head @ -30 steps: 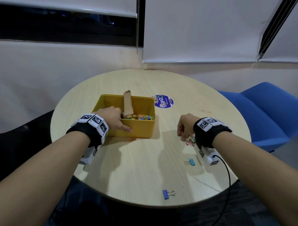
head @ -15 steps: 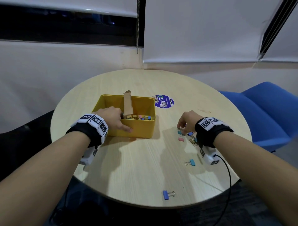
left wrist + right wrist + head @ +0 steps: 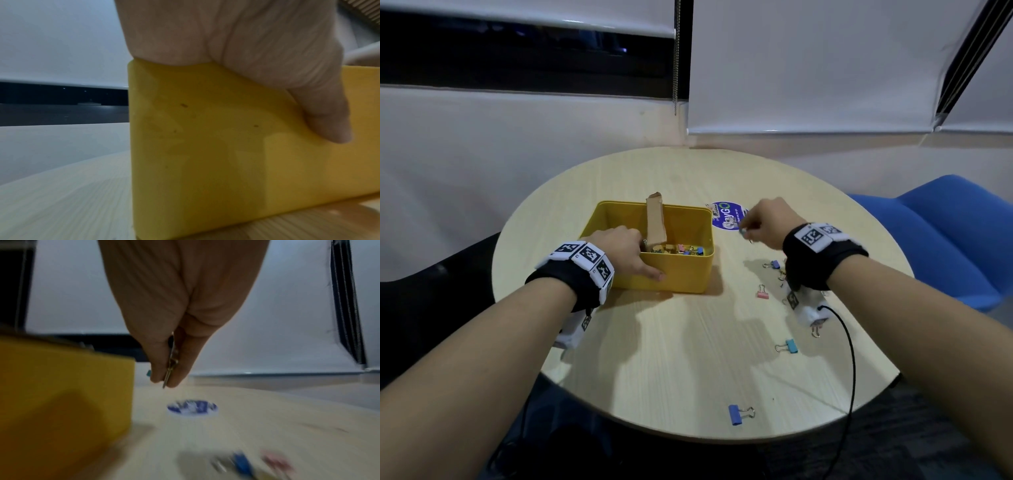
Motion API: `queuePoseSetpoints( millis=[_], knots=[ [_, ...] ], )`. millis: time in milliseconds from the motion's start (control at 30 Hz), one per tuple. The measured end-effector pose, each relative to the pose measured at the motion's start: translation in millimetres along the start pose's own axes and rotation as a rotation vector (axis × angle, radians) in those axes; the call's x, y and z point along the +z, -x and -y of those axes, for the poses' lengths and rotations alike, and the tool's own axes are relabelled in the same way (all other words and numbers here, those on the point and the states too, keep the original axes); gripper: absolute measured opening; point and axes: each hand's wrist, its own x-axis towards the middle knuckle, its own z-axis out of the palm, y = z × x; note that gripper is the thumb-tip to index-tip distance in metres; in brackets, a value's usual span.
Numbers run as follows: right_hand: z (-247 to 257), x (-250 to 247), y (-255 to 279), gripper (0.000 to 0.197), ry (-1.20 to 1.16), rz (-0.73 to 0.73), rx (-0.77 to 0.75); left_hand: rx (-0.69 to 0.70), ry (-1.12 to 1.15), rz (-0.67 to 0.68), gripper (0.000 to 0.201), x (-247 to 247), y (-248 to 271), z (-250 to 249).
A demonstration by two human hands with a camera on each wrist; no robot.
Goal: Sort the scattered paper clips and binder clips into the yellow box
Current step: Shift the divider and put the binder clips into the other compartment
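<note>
The yellow box [image 3: 678,279] stands left of the table's middle, with a brown cardboard divider [image 3: 655,222] upright in it and several coloured clips [image 3: 681,249] in its right half. My left hand [image 3: 635,253] grips the box's near-left corner, fingers over the rim and thumb on the front wall [image 3: 205,162]. My right hand [image 3: 749,230] hovers above the table just right of the box and pinches a small teal binder clip [image 3: 170,368] by its wire handles. Loose binder clips lie on the table: blue [image 3: 774,264], pink [image 3: 762,293], light blue [image 3: 789,346].
Another blue binder clip [image 3: 736,414] lies near the round table's front edge. A round blue sticker [image 3: 727,216] sits beyond the box's right end. A blue chair [image 3: 945,236] stands at the right. A black cable [image 3: 851,359] trails from my right wrist.
My right hand has risen from the cluster of clips and moved away and left, up beside the box, with a clip pinched. The left hand and box stay put.
</note>
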Motion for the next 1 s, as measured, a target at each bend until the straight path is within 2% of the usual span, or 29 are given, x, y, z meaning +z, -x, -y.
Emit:
queuePoseSetpoints(
  millis=[67,133,300,400,600,667,733,900,1000],
  knots=[
    [20,-13,-6,0.022,-0.109,-0.104,-0.045,-0.001,0.004,0.000,0.076,0,0,0],
    [42,-18,-11,0.024,-0.207,-0.136,-0.096,-0.008,0.000,-0.004,0.074,1,1,0],
    [76,-6,-16,0.029,-0.239,-0.055,-0.129,-0.038,-0.021,-0.001,0.071,0,3,-2],
    [74,3,-9,0.031,-0.171,-0.008,-0.122,-0.020,-0.015,0.001,0.072,0,6,-2],
    [43,7,25,0.026,-0.161,-0.083,-0.122,0.002,-0.001,0.005,0.073,0,19,-6],
    [36,10,45,0.023,-0.151,-0.062,-0.128,0.007,-0.007,0.003,0.074,2,27,-8],
    [30,12,66,0.023,-0.168,0.011,-0.107,0.012,-0.008,0.008,0.076,4,34,-11],
    [35,21,119,0.034,-0.185,0.413,-0.081,0.040,-0.020,-0.012,0.077,13,62,-20],
    [45,32,144,0.035,-0.173,0.582,-0.106,0.045,-0.012,-0.023,0.077,17,76,-26]
  ],
)
